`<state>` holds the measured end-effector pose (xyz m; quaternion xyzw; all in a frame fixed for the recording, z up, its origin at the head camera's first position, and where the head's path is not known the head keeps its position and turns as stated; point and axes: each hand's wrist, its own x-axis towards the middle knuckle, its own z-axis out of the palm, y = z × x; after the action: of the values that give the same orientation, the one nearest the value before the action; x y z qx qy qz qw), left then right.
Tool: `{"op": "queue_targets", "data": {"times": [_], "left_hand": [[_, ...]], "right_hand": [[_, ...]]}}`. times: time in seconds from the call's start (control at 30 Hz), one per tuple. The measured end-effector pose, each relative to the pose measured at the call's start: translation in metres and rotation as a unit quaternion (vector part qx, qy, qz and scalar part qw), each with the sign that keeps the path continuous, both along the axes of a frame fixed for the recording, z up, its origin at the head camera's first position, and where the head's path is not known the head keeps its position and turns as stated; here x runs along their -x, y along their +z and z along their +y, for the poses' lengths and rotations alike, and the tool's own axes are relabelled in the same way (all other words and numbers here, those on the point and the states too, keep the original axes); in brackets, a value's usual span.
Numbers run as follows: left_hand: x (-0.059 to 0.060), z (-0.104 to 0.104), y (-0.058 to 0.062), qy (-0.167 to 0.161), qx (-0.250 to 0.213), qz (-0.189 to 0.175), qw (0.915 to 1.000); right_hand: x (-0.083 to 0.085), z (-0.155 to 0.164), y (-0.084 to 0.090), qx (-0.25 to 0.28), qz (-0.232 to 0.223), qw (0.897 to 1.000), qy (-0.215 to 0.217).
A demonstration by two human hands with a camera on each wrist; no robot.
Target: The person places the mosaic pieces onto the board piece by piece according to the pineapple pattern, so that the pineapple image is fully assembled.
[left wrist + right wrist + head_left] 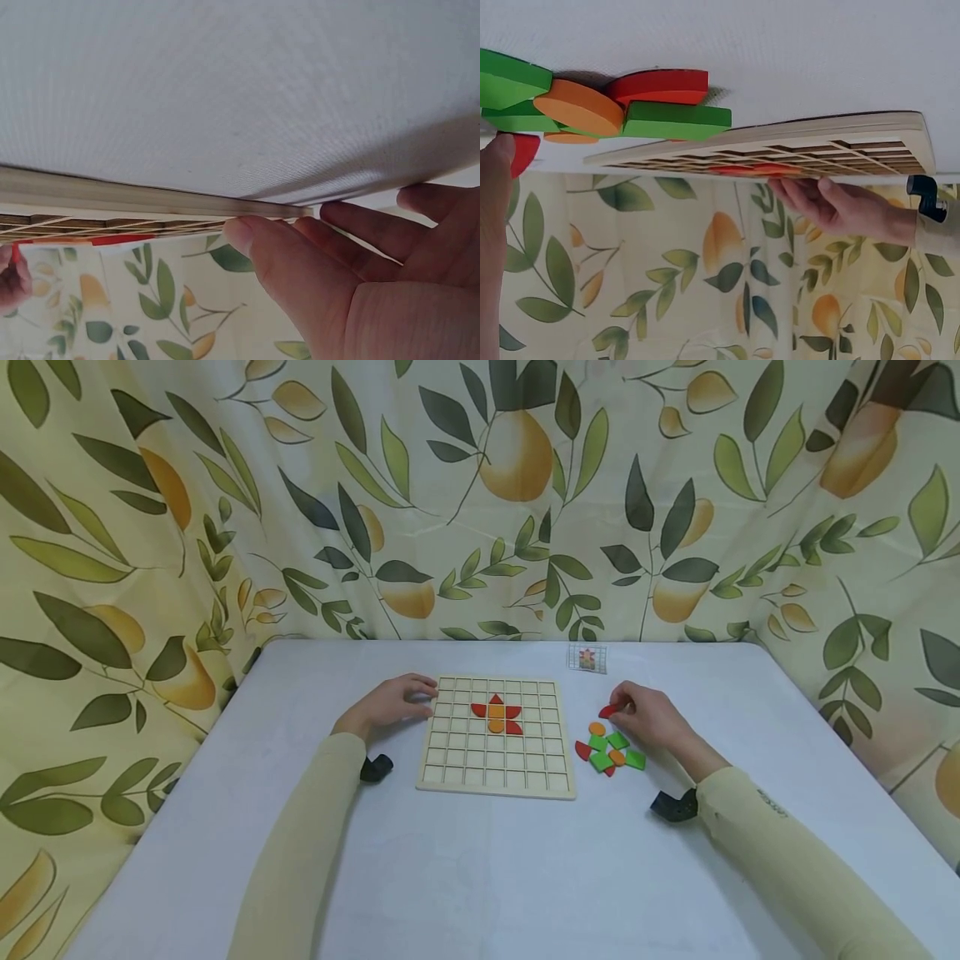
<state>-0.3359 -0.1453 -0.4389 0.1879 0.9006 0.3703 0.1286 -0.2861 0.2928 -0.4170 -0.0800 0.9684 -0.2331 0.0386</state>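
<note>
The red piece (pixel 608 711) sat pinched in the fingertips of the right hand (pixel 651 717), just right of the wooden grid board (pixel 495 777) and at the far end of the loose pile (pixel 609 750). In the right wrist view you could only see a sliver of that red piece (pixel 523 152) against a finger.

The pile itself, counted from the head view: three green squares, two orange rounds and two red bits, all bunched up and touching or overlapping, just off the board's right edge. On the board, five pieces were already in: three red ones fanned across the top, an orange one under the middle, one more red at its lower right. They sat in the far middle cells, so most of the grid was open.

The left hand (pixel 392 702) lay against the board's far left corner, fingers relaxed and laid along the edge, holding nothing; the left wrist view showed the fingertips (pixel 247 234) touching the rim.

A small pattern card (pixel 587 658) lay near the far edge of the white table (pixel 480 877), well apart from the pile. Lots of bare tabletop on the near side, and a leafy curtain (pixel 480 485) all round.
</note>
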Motion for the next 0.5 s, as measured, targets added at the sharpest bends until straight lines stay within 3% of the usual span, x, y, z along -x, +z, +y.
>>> {"op": "queue_targets", "data": {"times": [0.23,0.5], "left_hand": [[0.0004,0.0004,-0.0007,0.001,0.000,0.003,1.0000],[0.0000,0.0007,-0.0005,0.002,0.003,0.004,1.0000]], "right_hand": [[0.0013,0.0004,0.0047,-0.016,0.005,1.000,0.008],[-0.0001,0.0043,0.0066,-0.028,-0.039,0.999,0.007]]}}
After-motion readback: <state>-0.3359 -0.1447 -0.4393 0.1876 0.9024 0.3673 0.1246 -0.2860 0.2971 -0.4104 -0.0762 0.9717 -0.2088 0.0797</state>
